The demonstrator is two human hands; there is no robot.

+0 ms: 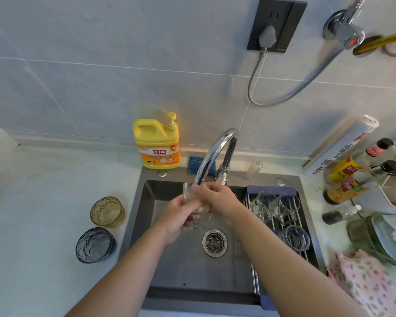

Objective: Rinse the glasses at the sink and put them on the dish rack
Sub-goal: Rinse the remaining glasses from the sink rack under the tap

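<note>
Under the chrome tap (pixel 215 154), over the dark sink (pixel 183 266), both my hands hold a clear ribbed glass (pixel 189 193). My left hand (pixel 177 216) grips its lower part from the left. My right hand (pixel 217 199) wraps over it from the right, fingers at the rim near the spout. An amber glass (pixel 107 211) and a blue-grey glass (pixel 95 245) stand on the counter left of the sink. Several clear glasses (pixel 274 205) lie on the dish rack (pixel 256 280) across the sink's right side.
A yellow detergent bottle (pixel 157 143) and a blue sponge (pixel 196 164) stand behind the sink. Sauce bottles (pixel 345 179), a foil roll (pixel 343 145), plates (pixel 384 239) and a patterned cloth (pixel 366 282) crowd the right counter. The drain (pixel 214 242) lies mid-sink.
</note>
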